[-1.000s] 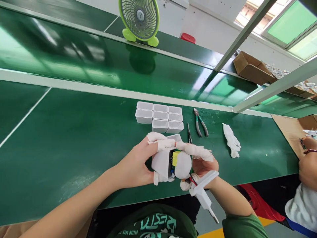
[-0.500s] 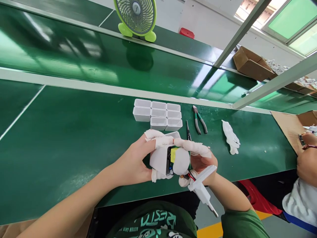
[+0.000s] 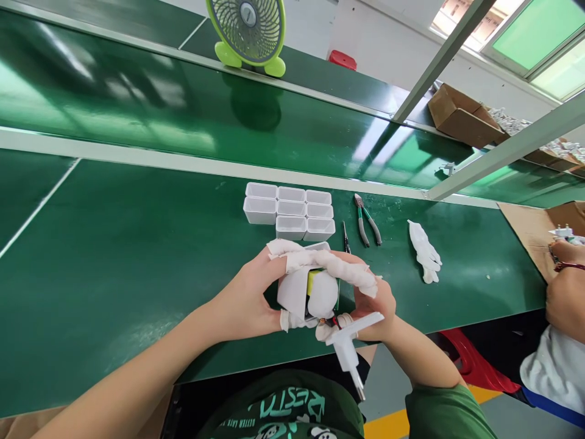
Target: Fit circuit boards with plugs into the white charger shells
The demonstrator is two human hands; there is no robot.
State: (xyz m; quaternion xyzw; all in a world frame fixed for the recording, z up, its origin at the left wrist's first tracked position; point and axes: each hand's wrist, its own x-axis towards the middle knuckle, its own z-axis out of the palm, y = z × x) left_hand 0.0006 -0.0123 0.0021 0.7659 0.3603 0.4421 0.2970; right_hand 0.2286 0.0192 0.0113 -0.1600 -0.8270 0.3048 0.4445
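My left hand [image 3: 249,296], fingertips wrapped in white coverings, is closed around a white plastic housing [image 3: 291,292]. My right hand [image 3: 375,305], also with white-wrapped fingers, grips a circuit board [image 3: 339,297] on the housing's right side. The board sits partly inside the housing; a yellow component [image 3: 311,281] shows in the narrow gap. A rounded white piece [image 3: 323,295] covers much of the board, and I cannot make out what it is. Red and dark wires run from the board to a white plug piece [image 3: 348,350], which hangs below with its pins downward.
Several white bins [image 3: 291,227] stand beyond my hands. Tweezers [image 3: 346,238], green-handled cutters [image 3: 365,221] and a white glove [image 3: 425,251] lie to their right. A green fan [image 3: 249,30] stands at the back. A co-worker's hand [image 3: 567,251] holds a white piece near a cardboard box [image 3: 525,238].
My right hand has moved left, bringing the circuit board deeper into the housing; less of the yellow component shows. The plug piece has swung left and hangs more steeply. My left hand stays put.
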